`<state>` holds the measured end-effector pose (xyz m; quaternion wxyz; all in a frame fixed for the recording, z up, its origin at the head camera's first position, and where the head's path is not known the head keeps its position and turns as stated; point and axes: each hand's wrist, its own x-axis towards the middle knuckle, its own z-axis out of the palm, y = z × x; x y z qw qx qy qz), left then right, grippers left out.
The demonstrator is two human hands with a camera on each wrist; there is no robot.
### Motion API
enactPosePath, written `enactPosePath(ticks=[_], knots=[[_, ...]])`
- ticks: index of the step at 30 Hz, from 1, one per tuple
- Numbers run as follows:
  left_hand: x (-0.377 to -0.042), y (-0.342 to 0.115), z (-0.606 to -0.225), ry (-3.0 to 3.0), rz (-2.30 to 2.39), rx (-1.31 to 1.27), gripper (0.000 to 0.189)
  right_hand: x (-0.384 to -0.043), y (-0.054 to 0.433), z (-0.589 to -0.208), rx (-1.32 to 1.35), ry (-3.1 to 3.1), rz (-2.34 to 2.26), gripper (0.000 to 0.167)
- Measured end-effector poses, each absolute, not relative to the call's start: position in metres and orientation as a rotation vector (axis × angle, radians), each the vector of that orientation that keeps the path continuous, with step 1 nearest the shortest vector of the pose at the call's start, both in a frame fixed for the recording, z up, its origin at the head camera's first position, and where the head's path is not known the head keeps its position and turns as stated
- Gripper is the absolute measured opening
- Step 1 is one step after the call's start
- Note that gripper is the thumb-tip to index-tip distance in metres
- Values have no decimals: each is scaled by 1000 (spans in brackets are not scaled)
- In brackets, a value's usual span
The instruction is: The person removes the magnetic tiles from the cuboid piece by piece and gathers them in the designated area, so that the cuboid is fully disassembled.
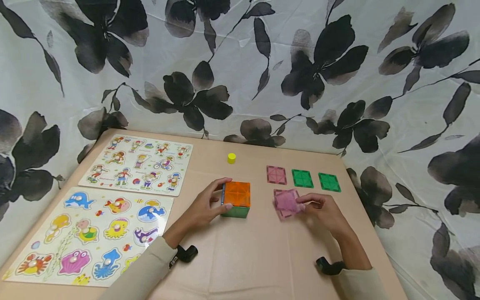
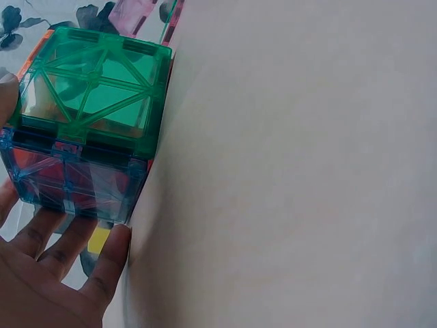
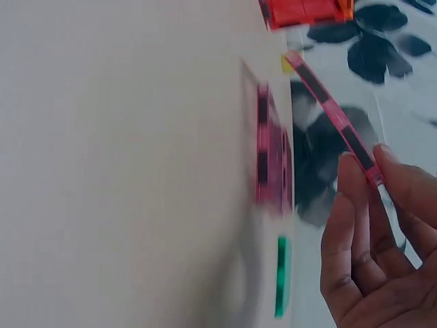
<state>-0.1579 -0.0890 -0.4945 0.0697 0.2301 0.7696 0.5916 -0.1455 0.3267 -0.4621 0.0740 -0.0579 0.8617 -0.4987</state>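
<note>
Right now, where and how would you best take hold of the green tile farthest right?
Probably by its near and far edges, pinched from above: the rightmost green tile lies flat and thin on the table, the other green tile close on its left. The right hand is nearest but holds a pink tile.

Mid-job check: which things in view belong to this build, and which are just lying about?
Likely part of the build:
Magnetic-tile cube, gripped by the left hand
Pink tile pinched by the right hand
Other pink tiles and two green tiles, probably spares

Apparently just lying about:
Yellow cylinder
Sea-animal puzzle board
Sports-figure board
</note>
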Motion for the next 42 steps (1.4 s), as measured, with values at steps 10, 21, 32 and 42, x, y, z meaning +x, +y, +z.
enactPosePath(ticks=[10, 21, 32, 42], knots=[[-157, -89, -495, 2315, 1784, 694, 73, -141, 380, -472, 94, 2540, -1683, 33], [-156, -90, -496, 2320, 1778, 705, 73, -139, 401, -484, 247, 2546, -1629, 37], [-157, -90, -495, 2327, 1771, 688, 73, -132, 371, -461, 130, 3011, -959, 29], [-159, -88, -493, 2358, 1757, 712, 73, -125, 281, -442, -320, 2847, -1226, 29]])
